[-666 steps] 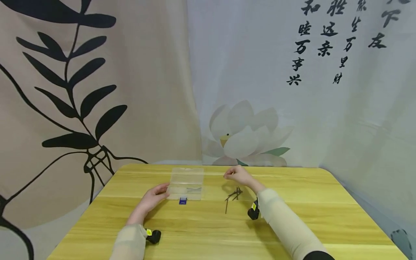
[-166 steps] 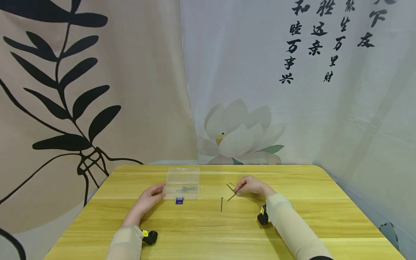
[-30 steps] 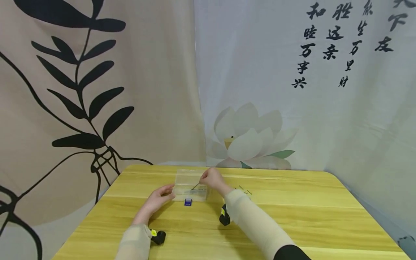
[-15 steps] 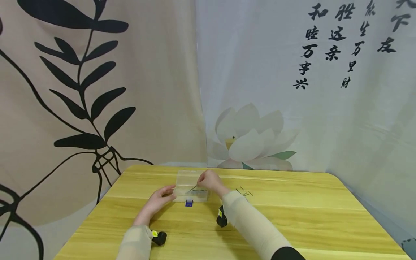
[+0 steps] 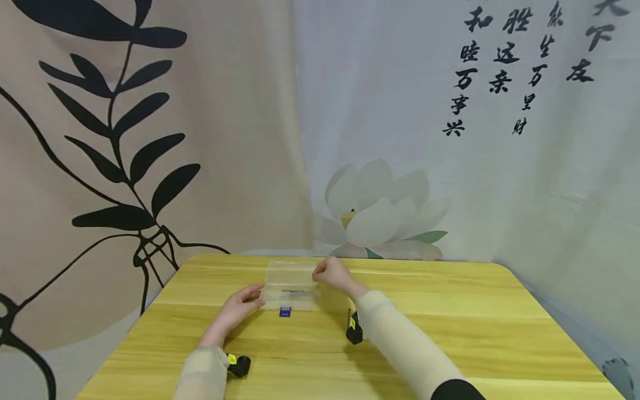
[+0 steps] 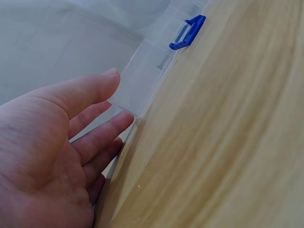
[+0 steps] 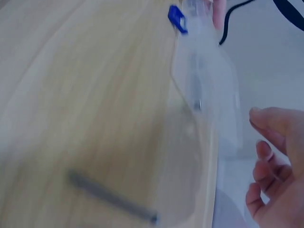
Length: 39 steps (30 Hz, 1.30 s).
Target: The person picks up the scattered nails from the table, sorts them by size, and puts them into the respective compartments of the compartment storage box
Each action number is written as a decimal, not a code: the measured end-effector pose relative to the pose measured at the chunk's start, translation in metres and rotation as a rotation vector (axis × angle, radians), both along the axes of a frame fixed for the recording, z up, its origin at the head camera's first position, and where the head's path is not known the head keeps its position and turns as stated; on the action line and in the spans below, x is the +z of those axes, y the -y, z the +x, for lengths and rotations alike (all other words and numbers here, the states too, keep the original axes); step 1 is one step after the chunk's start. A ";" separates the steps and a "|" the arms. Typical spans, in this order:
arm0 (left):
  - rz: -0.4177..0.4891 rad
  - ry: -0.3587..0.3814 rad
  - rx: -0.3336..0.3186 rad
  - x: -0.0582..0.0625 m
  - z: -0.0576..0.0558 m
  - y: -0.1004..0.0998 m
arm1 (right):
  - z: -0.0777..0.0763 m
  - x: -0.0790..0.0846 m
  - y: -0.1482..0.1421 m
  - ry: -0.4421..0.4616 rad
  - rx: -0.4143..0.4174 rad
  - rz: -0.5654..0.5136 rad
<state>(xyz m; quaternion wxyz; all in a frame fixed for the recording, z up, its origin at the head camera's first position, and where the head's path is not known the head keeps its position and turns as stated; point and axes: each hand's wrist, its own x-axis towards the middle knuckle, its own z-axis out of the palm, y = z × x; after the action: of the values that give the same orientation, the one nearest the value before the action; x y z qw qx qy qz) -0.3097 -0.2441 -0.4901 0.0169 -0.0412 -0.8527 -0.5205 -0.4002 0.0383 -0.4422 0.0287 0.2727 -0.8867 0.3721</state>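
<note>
A clear plastic box (image 5: 288,304) stands on the table with its lid (image 5: 290,273) raised at the back. On its front is a blue latch (image 5: 285,311). Thin dark metal rods (image 5: 296,291), like nails or screws, lie inside. My left hand (image 5: 239,311) touches the box's left side; in the left wrist view its thumb and fingers are loosely extended at the corner. My right hand (image 7: 280,161) is off the box's right side, fingers loosely bent, nothing visible between them. One loose rod (image 7: 114,195) lies on the table, blurred in the right wrist view.
The wooden table (image 5: 450,316) reaches back to a cloth backdrop (image 5: 240,139) printed with leaves, a flower and writing. A camera (image 5: 354,329) on the right wrist and the right sleeve (image 5: 400,333) cover part of the table.
Half a second ago my right hand held a rod over the box; it has let go and moved slightly right. Compared with 22 seconds ago, the pile beside the box has been thinned out, rod by rod.
</note>
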 end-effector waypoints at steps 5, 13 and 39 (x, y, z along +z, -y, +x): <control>-0.021 -0.008 -0.002 0.002 0.000 0.004 | -0.001 0.004 -0.028 -0.009 0.007 0.008; -0.027 -0.008 -0.006 0.004 0.004 0.004 | 0.001 -0.001 -0.072 0.078 -0.002 0.008; -0.014 0.026 -0.024 0.003 0.001 -0.001 | 0.019 -0.036 -0.151 0.289 0.046 -0.061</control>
<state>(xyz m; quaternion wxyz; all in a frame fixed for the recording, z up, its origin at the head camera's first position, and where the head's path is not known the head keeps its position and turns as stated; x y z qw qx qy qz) -0.3090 -0.2435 -0.4870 -0.0006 -0.0447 -0.8560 -0.5151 -0.3814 0.1892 -0.4780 -0.0992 0.2356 -0.8634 0.4349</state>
